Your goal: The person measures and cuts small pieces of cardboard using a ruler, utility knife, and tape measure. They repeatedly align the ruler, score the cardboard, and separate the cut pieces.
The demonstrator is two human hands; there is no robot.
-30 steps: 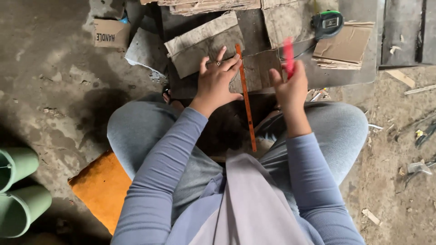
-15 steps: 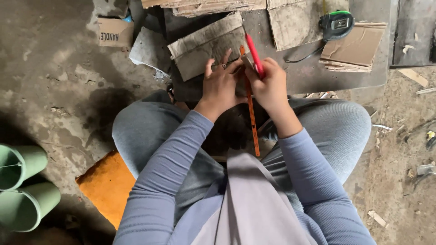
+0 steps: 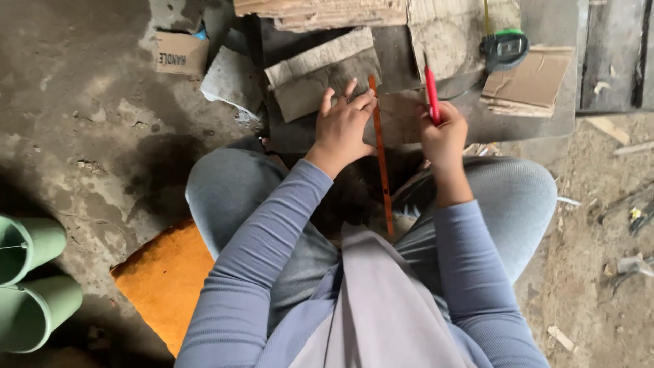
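My left hand (image 3: 344,126) presses flat on a long orange ruler (image 3: 381,160), its fingers spread over a worn cardboard piece (image 3: 320,75). The ruler runs from the cardboard down toward my lap. My right hand (image 3: 444,133) is closed around a red pencil (image 3: 431,92) that points up and away, just to the right of the ruler. Both hands rest over a dark flat board (image 3: 402,116) in front of my knees.
A green and black tape measure (image 3: 504,48) lies beside stacked cardboard sheets (image 3: 528,82) at the upper right. An orange cushion (image 3: 167,279) is under me on the concrete floor. Green rubber boots (image 3: 30,279) stand at the left edge. Scraps and debris litter the right.
My right hand with the red pencil moved in next to the ruler, then slid back to the right. My left hand stayed on the ruler.
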